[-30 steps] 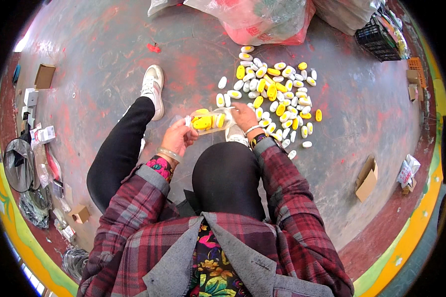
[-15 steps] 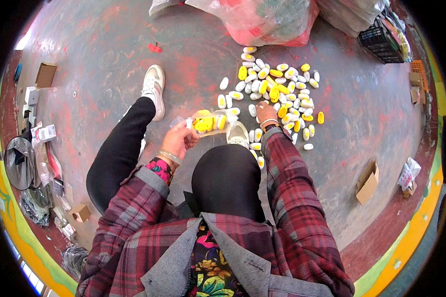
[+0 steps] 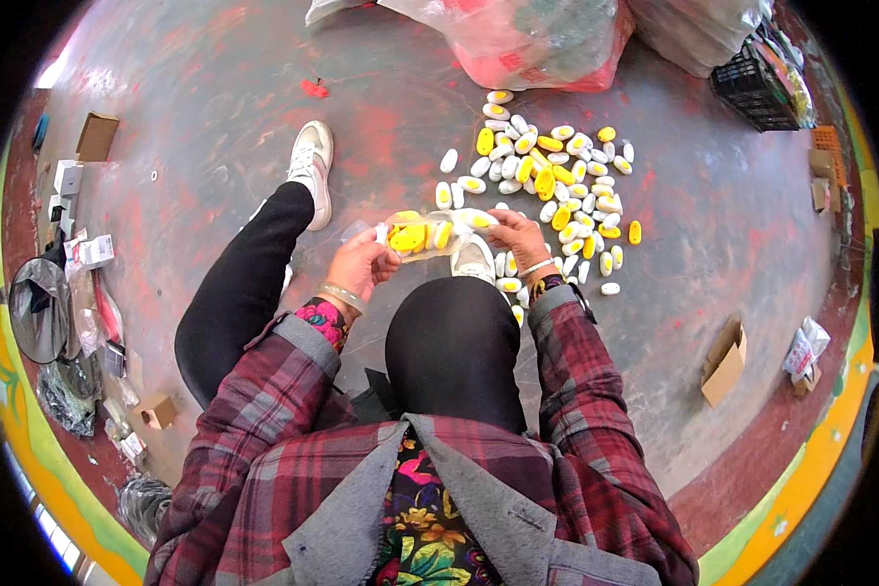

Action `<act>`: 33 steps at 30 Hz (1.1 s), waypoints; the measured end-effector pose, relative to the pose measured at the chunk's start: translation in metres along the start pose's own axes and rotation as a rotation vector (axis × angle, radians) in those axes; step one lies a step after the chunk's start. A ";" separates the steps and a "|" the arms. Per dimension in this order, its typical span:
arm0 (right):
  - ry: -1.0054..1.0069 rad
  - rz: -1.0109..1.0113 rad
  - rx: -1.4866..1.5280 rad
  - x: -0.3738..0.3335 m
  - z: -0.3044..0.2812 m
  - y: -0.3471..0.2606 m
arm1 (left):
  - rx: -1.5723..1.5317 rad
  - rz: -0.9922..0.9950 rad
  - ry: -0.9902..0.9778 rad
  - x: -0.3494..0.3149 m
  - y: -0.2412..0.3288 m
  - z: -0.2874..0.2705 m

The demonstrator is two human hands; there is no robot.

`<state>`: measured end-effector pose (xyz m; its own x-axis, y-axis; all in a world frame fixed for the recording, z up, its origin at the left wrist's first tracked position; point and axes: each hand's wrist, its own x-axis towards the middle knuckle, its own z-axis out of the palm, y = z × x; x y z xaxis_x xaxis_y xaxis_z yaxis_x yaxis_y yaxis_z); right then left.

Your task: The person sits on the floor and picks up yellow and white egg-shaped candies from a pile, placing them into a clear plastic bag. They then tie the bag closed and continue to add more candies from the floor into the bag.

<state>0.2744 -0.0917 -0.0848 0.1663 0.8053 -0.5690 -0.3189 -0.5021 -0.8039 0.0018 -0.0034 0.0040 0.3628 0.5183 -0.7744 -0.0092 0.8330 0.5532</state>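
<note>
My left hand [image 3: 361,266] is closed on the left end of a clear plastic bag [image 3: 426,256], which stretches sideways above my right shoe. Several yellow oval pieces [image 3: 407,237] lie inside it. At the bag's right end my right hand [image 3: 520,239] pinches a white oval piece [image 3: 474,218] with a yellow spot; whether its fingers also grip the plastic cannot be made out. Beyond and to the right of that hand, a loose pile of similar white and yellow oval pieces [image 3: 578,190] is spread over the floor.
Large filled plastic bags [image 3: 542,44] and a black crate [image 3: 752,86] stand at the far side. An open cardboard box [image 3: 725,361] sits at right. Boxes, wrappings and a round grey object [image 3: 41,311] line the left wall. My shoes [image 3: 311,166] flank the bag.
My right hand has come up from the pile to the bag's right end, bringing a white oval piece. My left hand keeps its hold on the bag, almost unmoved.
</note>
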 end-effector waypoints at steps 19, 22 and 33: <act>0.114 0.251 -1.203 -0.092 -0.092 0.149 | 0.029 0.006 -0.021 0.002 -0.001 -0.003; 0.146 0.550 -1.119 -0.108 -0.077 0.199 | 0.053 0.009 0.010 -0.002 0.001 0.002; 0.676 0.668 -0.924 -0.075 -0.037 0.195 | 0.077 0.016 -0.018 0.003 -0.004 -0.003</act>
<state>0.2341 -0.2617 -0.2056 0.7412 0.1419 -0.6561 0.1830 -0.9831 -0.0060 -0.0001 -0.0045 -0.0018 0.3801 0.5275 -0.7598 0.0562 0.8067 0.5882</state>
